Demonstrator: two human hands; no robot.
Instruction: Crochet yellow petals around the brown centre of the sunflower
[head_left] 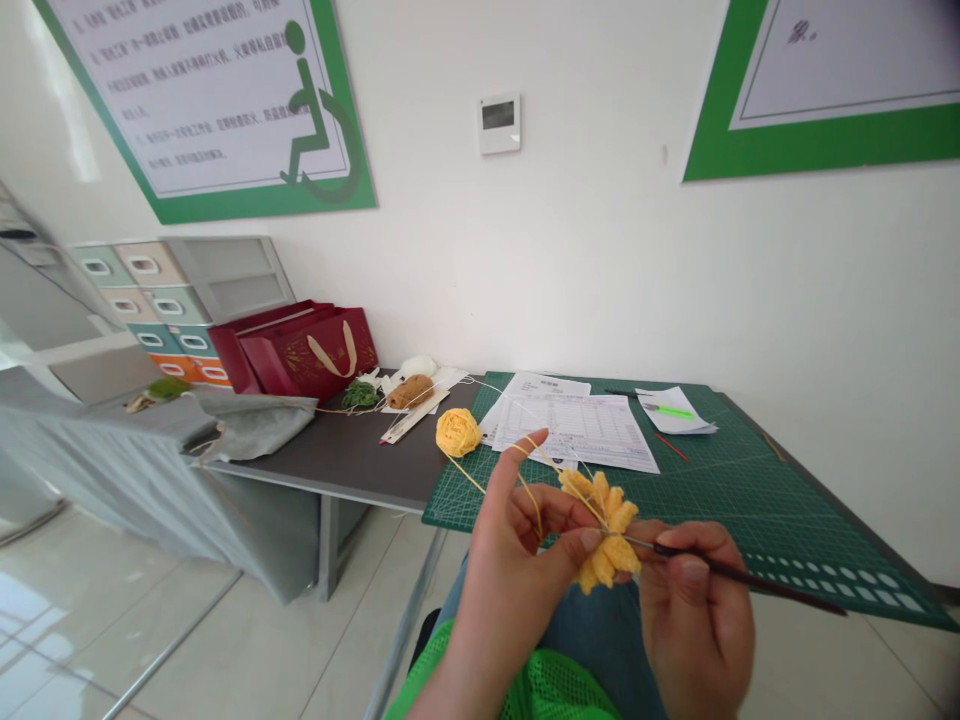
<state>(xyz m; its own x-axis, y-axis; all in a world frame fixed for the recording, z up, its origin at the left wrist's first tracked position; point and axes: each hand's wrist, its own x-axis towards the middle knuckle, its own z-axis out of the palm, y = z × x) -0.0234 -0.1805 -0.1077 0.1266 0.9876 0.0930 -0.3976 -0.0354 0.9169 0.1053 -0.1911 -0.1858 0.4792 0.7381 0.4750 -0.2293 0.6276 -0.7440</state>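
Between my hands is a yellow crocheted piece (619,556) with petal-like points, flower-like in shape. My left hand (517,545) pinches its near edge between thumb and fingers, while the raised index finger carries a strand of yellow yarn (531,490). My right hand (697,610) is closed round a dark-handled crochet hook (750,574); its metal shaft reaches to the left into the crocheted piece. The hook's tip is hidden at the stitches by my left thumb. A yellow yarn ball (458,432) lies on the table, and a strand runs from it towards my left hand.
Printed sheets (577,430) and a small paper with a green marker (671,411) lie on the green cutting mat (750,480). Further left are brown yarn (411,391), green yarn (361,393), a ruler (415,416), a dark red gift bag (307,350) and drawer boxes (187,290).
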